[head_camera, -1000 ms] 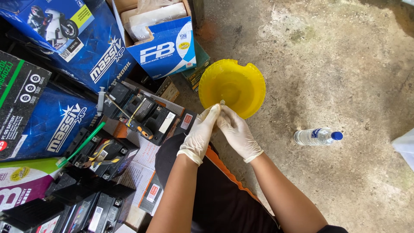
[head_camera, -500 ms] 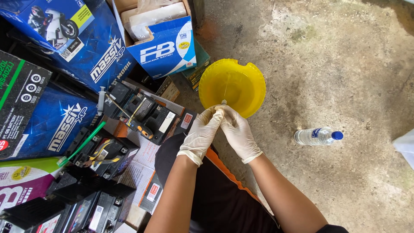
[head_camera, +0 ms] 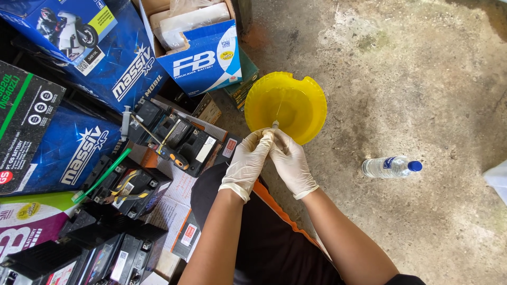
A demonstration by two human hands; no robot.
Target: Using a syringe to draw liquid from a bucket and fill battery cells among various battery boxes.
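hands barely moved, left hand [head_camera: 247, 164] and right hand [head_camera: 290, 161] pinching syringe [head_camera: 274, 125]

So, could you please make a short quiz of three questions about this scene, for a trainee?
1. True or false: both hands wear pale gloves.
2. What lies on the concrete floor to the right of the yellow bowl? A) a clear plastic bottle with a blue cap B) a red bucket C) a hammer
3. Over what do the hands hold the small syringe-like thing?

Key:
1. True: left hand and right hand are both gloved.
2. A: the bottle lies on its side.
3. Over the near rim of the yellow bowl; the thing's tip points into it.
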